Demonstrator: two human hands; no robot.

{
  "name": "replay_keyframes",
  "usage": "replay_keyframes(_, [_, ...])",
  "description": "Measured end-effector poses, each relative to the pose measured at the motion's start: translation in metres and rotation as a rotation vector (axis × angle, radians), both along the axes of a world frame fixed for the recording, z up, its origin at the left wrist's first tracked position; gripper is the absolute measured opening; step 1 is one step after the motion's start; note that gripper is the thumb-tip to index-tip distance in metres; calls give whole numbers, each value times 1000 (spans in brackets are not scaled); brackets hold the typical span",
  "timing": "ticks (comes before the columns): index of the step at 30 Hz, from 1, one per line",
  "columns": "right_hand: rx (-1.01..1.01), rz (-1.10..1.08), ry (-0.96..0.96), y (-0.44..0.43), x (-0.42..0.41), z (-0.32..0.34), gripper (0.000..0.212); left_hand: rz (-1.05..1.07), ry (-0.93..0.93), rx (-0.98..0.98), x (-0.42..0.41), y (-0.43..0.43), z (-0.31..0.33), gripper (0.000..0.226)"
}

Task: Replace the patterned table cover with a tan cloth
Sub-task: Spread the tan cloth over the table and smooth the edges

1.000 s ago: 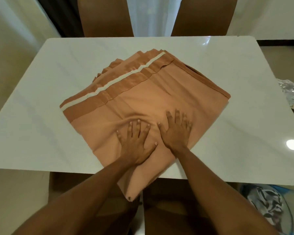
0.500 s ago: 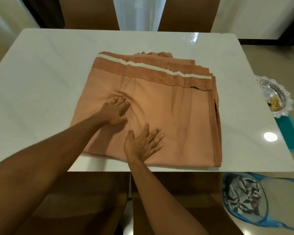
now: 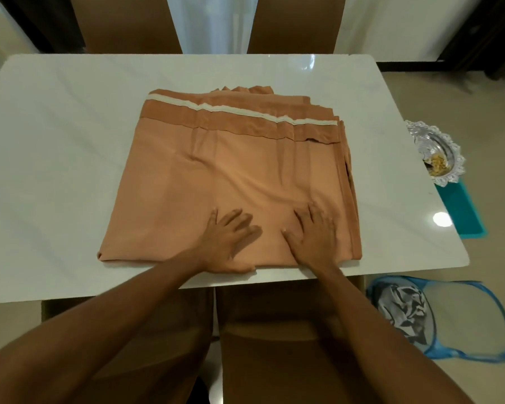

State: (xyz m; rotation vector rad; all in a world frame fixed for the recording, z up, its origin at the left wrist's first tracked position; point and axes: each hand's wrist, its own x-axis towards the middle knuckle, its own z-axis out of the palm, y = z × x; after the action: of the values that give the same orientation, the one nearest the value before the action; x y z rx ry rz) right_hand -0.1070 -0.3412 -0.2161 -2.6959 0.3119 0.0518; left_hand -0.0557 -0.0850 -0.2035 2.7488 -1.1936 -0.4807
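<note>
At the bottom of the frame both bare forearms reach up from the lower corners over a brown chair (image 3: 274, 330) pushed in at the near edge of the tabletop (image 3: 56, 141). To the lower right, on the floor, stands a blue mesh basket (image 3: 464, 316) with black-and-white patterned fabric (image 3: 403, 313) crumpled inside it.

The left hand (image 3: 231, 243) lies palm down on the near edge of the tan cloth (image 3: 233, 170), just below the centre of the frame. Its fingers are straight and slightly spread and grip nothing. The right hand (image 3: 315, 237) lies just to its right, also flat on the cloth with straight fingers pointing up the frame, holding nothing. The 2 hands are near each other but apart.

The tan cloth lies folded into a rough square in the middle of the white marble tabletop, its near edge close to the tabletop's near edge. A darker band and a thin white strip cross its far side, where several folded layers show. Bare tabletop surrounds it on the left, right and far sides.

At the right edge of the frame, a silver scalloped dish (image 3: 420, 135) holds something yellowish, with a teal object (image 3: 461, 211) below it.

At the top, 2 brown chair backs (image 3: 126, 21) (image 3: 295, 21) stand behind the tabletop, with a white curtain (image 3: 210, 21) between them.
</note>
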Motion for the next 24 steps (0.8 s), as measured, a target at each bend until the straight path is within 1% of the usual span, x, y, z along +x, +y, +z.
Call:
replay_keyframes(2, [-9,20,-46,-15,-6,0,70,-87,-23,39,-5,-11,4,97])
replay_keyframes(3, [-19,19,-57,-17,-10,-1,68,-125,-61,37,-6,-15,4,89])
replay_keyframes(5, [-20,-29,-75,-15,-15,-1,62,-204,-187,-15,-7,-29,7,63])
replay_keyframes(7, [5,-162,-109,-10,-18,2,52,-231,-242,-105,-7,-43,14,44])
replay_keyframes(9, [56,-373,-159,-5,-21,10,46,-155,-207,-145,-7,-57,24,40])
replay_keyframes(10, [89,-478,-167,-2,-21,15,45,-60,-183,-176,-7,-60,29,36])
replay_keyframes(13, [201,-749,-181,-3,-22,35,48,265,-113,-380,1,-63,38,19])
replay_keyframes(15, [302,-901,-189,-6,-22,47,54,383,-94,-467,7,-63,46,14])
replay_keyframes(16, [382,-963,-193,-8,-21,52,58,403,-89,-496,10,-63,49,14])
replay_keyframes(18, [637,-1080,-202,-10,-17,54,68,365,-86,-512,15,-61,58,14])
replay_keyframes(20, [903,-1175,-235,-8,-11,57,67,304,-82,-507,15,-56,63,16])
replay_keyframes(21, [978,-1183,-268,-9,-8,55,63,286,-75,-511,14,-54,64,16])
replay_keyframes(22, [1007,-1168,-291,-7,-5,57,61,275,-66,-516,13,-51,63,15])
replay_keyframes(23, [1014,-1124,-300,-6,-2,61,62,276,-58,-522,10,-51,63,16])
replay_keyframes(24, [1036,-1070,-299,-4,3,63,66,275,-55,-524,7,-52,63,21])
